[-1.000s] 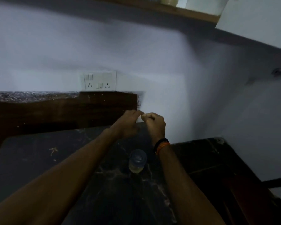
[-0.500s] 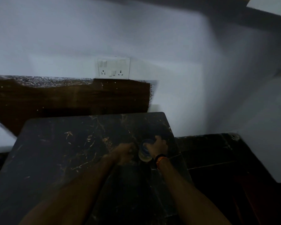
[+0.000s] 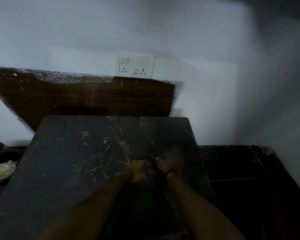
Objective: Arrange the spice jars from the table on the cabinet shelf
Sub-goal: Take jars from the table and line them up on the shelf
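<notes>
A small clear spice jar point(image 3: 164, 151) with a bluish lid stands on the dark marble table point(image 3: 80, 153), near its right edge. My right hand point(image 3: 171, 161) wraps around the jar from the near side, hiding most of it; only the lid's rim shows. My left hand point(image 3: 139, 170) is curled into a fist just to the left of the jar, close to it, with nothing visible inside. The cabinet shelf is out of view.
A white wall with a switch-and-socket plate point(image 3: 136, 66) rises behind the table, above a dark brown panel point(image 3: 93, 96). A dark floor point(image 3: 241, 170) lies to the right. A dark bowl with pale contents point(image 3: 4, 170) sits at the far left.
My view tilted down from the shelf to the table. Both hands dropped from wall height to the jar, and my right hand closed around it.
</notes>
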The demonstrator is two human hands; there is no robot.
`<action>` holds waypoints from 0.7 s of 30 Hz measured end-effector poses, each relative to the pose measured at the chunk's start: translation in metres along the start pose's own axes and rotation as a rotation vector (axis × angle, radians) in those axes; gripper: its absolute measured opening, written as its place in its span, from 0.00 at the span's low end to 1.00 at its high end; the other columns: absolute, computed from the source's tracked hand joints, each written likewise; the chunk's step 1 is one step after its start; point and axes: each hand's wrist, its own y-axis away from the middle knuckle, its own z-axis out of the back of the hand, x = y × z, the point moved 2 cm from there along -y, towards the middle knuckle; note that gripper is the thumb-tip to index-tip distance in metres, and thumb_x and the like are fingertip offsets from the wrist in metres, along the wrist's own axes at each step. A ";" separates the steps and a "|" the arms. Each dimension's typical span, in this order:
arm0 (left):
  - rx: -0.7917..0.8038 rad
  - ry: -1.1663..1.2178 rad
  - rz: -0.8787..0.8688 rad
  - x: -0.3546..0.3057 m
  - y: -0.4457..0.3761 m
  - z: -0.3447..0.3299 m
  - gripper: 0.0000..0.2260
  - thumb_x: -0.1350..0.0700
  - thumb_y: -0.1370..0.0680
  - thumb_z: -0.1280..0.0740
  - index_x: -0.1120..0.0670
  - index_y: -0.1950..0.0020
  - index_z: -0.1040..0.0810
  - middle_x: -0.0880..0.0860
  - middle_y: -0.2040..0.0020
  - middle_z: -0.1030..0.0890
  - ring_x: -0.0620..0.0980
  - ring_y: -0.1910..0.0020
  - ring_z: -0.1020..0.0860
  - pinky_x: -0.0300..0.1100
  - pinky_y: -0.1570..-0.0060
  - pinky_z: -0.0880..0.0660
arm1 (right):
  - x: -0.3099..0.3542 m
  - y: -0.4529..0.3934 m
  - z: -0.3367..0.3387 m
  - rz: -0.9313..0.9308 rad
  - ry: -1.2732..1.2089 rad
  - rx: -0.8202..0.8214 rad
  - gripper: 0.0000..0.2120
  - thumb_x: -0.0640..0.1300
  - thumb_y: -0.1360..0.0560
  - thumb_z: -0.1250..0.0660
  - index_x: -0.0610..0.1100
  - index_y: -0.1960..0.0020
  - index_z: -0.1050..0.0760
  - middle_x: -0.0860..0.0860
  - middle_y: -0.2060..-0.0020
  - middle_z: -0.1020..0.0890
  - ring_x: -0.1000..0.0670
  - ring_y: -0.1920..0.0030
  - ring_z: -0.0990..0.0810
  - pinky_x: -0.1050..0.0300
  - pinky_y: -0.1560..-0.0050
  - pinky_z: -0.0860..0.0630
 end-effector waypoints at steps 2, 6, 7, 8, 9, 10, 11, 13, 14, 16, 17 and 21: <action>-0.064 0.018 0.012 0.002 -0.002 -0.003 0.15 0.62 0.22 0.34 0.56 0.36 0.23 0.57 0.40 0.19 0.55 0.40 0.21 0.49 0.37 0.25 | -0.001 -0.004 0.004 0.007 -0.047 0.000 0.48 0.59 0.36 0.22 0.47 0.24 0.42 0.39 0.32 0.31 0.36 0.33 0.30 0.41 0.34 0.29; -0.080 0.278 0.051 0.012 -0.004 -0.014 0.13 0.62 0.20 0.35 0.57 0.35 0.23 0.57 0.41 0.19 0.53 0.45 0.20 0.47 0.43 0.24 | -0.002 -0.009 0.012 0.051 -0.234 0.015 0.43 0.55 0.36 0.21 0.48 0.26 0.36 0.41 0.33 0.29 0.37 0.33 0.28 0.42 0.33 0.28; -0.092 0.406 0.090 0.013 -0.002 -0.016 0.10 0.59 0.19 0.36 0.55 0.37 0.23 0.57 0.45 0.19 0.51 0.51 0.21 0.45 0.49 0.24 | -0.002 -0.009 0.013 0.061 -0.311 0.042 0.41 0.53 0.35 0.21 0.49 0.27 0.35 0.42 0.33 0.29 0.38 0.34 0.28 0.41 0.34 0.27; -0.108 0.548 0.145 0.011 0.001 -0.017 0.08 0.55 0.17 0.37 0.53 0.41 0.22 0.56 0.49 0.19 0.49 0.55 0.22 0.45 0.53 0.24 | -0.001 -0.008 0.015 0.068 -0.414 0.084 0.39 0.50 0.33 0.21 0.50 0.27 0.34 0.44 0.33 0.29 0.40 0.34 0.27 0.41 0.35 0.26; -0.120 0.700 0.208 0.010 0.004 -0.019 0.08 0.51 0.17 0.39 0.51 0.42 0.23 0.54 0.51 0.20 0.49 0.56 0.22 0.45 0.54 0.24 | 0.000 -0.007 0.016 0.076 -0.535 0.137 0.35 0.47 0.32 0.22 0.51 0.28 0.33 0.45 0.33 0.28 0.41 0.35 0.26 0.40 0.36 0.24; -0.124 0.853 0.265 0.009 0.006 -0.019 0.11 0.46 0.16 0.41 0.50 0.42 0.23 0.54 0.49 0.19 0.50 0.54 0.21 0.46 0.53 0.22 | 0.003 -0.005 0.018 0.090 -0.653 0.195 0.32 0.44 0.30 0.23 0.50 0.29 0.31 0.45 0.33 0.27 0.42 0.36 0.25 0.40 0.36 0.24; -0.114 1.006 0.315 0.009 0.009 -0.020 0.15 0.42 0.17 0.43 0.50 0.40 0.24 0.55 0.46 0.19 0.53 0.49 0.19 0.48 0.51 0.20 | 0.005 -0.004 0.020 0.103 -0.756 0.254 0.29 0.41 0.28 0.25 0.50 0.30 0.30 0.45 0.33 0.26 0.42 0.37 0.24 0.39 0.36 0.23; -0.064 1.304 0.403 0.009 0.011 -0.017 0.22 0.37 0.19 0.44 0.51 0.37 0.25 0.61 0.40 0.21 0.61 0.43 0.20 0.55 0.48 0.20 | 0.012 -0.001 0.027 0.123 -0.914 0.359 0.24 0.36 0.27 0.29 0.48 0.33 0.27 0.43 0.33 0.25 0.41 0.37 0.24 0.39 0.35 0.24; -0.020 1.434 0.424 0.009 0.011 -0.016 0.25 0.35 0.20 0.43 0.53 0.36 0.26 0.63 0.38 0.22 0.63 0.41 0.21 0.57 0.46 0.20 | 0.015 0.000 0.030 0.127 -0.974 0.397 0.23 0.35 0.27 0.30 0.49 0.35 0.26 0.42 0.33 0.25 0.41 0.37 0.24 0.40 0.36 0.24; 0.072 1.627 0.390 0.004 0.014 -0.013 0.28 0.33 0.22 0.40 0.55 0.35 0.26 0.67 0.36 0.23 0.67 0.39 0.22 0.59 0.44 0.21 | 0.019 0.004 0.036 0.138 -1.068 0.444 0.26 0.38 0.33 0.30 0.47 0.35 0.25 0.42 0.35 0.23 0.39 0.37 0.23 0.41 0.38 0.23; 0.106 1.694 0.342 0.000 0.016 -0.011 0.28 0.34 0.22 0.39 0.56 0.34 0.25 0.67 0.36 0.23 0.67 0.39 0.22 0.59 0.44 0.21 | 0.021 0.006 0.038 0.145 -1.108 0.462 0.29 0.40 0.36 0.31 0.46 0.34 0.24 0.41 0.36 0.22 0.39 0.38 0.23 0.42 0.39 0.22; 0.093 1.792 0.139 -0.014 0.025 0.002 0.26 0.41 0.26 0.31 0.54 0.33 0.22 0.66 0.35 0.23 0.67 0.39 0.22 0.56 0.49 0.20 | 0.025 0.006 0.047 0.187 -1.245 0.537 0.31 0.41 0.36 0.32 0.42 0.32 0.25 0.39 0.38 0.20 0.39 0.39 0.21 0.46 0.45 0.22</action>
